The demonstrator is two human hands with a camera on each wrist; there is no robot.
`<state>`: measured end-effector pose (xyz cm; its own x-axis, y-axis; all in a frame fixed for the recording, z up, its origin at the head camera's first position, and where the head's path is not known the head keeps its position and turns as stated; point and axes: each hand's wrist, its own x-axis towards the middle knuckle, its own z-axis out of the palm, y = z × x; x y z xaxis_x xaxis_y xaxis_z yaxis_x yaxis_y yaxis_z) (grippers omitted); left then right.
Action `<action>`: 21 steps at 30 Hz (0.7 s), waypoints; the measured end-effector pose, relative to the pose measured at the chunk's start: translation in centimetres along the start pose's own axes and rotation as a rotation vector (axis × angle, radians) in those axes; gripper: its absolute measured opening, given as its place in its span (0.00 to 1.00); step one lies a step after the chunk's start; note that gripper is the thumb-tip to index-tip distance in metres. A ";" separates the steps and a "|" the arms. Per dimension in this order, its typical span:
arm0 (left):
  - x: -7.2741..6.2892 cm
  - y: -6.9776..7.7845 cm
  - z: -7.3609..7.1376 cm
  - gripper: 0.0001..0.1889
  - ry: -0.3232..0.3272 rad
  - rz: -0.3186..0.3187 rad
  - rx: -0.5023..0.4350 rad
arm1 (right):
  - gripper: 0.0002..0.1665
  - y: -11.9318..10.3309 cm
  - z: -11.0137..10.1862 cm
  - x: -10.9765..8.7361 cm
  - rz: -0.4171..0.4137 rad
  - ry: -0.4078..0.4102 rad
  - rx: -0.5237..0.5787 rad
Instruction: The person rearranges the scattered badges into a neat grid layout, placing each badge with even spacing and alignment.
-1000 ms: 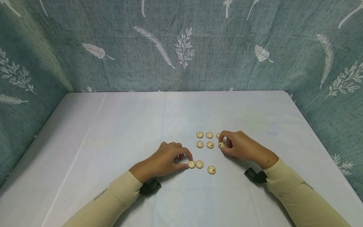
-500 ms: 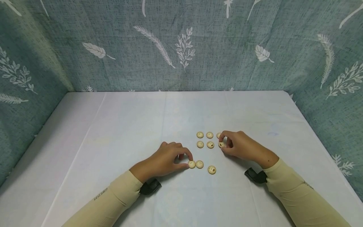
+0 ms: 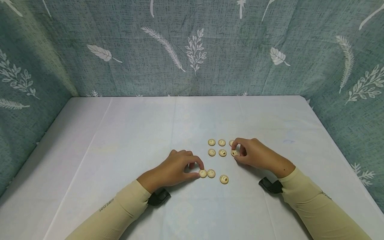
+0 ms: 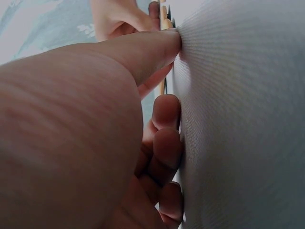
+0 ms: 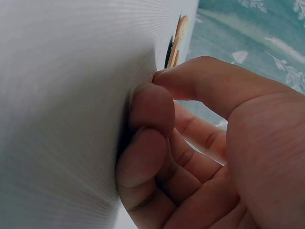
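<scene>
Small round wooden discs with dark markings lie flat on the white cloth. My left hand (image 3: 177,168) holds one pale disc (image 3: 202,173) by its edges between thumb and forefinger. Touching that disc, or almost so, is a second disc (image 3: 211,173) on its right. Farther back, my right hand (image 3: 258,155) pinches a dark-spotted disc (image 3: 234,153) at the right end of the middle row. The far-row disc (image 3: 231,143) behind it is partly covered by the right fingers. In both wrist views the pinched discs are mostly hidden by the fingers.
A far row holds a left disc (image 3: 211,142) and a middle disc (image 3: 221,142); the row before it has a plain disc (image 3: 211,152) and a spotted disc (image 3: 222,152). Nearest sits a spotted disc (image 3: 224,179). Patterned green fabric (image 3: 228,73) surrounds the white tabletop (image 3: 135,126).
</scene>
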<state>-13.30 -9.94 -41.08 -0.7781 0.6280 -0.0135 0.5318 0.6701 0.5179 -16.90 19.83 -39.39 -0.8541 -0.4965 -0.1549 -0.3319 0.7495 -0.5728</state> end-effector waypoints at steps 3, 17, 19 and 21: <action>0.0 0.0 0.0 0.09 0.002 0.002 0.002 | 0.13 0.0 0.0 0.0 0.009 -0.005 0.003; 0.0 0.1 0.0 0.09 -0.003 -0.004 -0.003 | 0.12 -0.3 0.0 -0.1 -0.057 -0.029 -0.009; 0.0 0.0 0.0 0.09 -0.002 -0.001 -0.001 | 0.12 -0.3 0.0 -0.2 -0.071 -0.035 -0.016; 0.0 0.1 0.0 0.09 -0.002 -0.001 -0.004 | 0.12 -0.4 0.0 -0.3 -0.084 -0.040 -0.021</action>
<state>-13.28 -9.90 -41.03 -0.7780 0.6281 -0.0161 0.5294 0.6692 0.5214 -16.56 19.68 -39.13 -0.8061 -0.5752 -0.1395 -0.4105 0.7132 -0.5682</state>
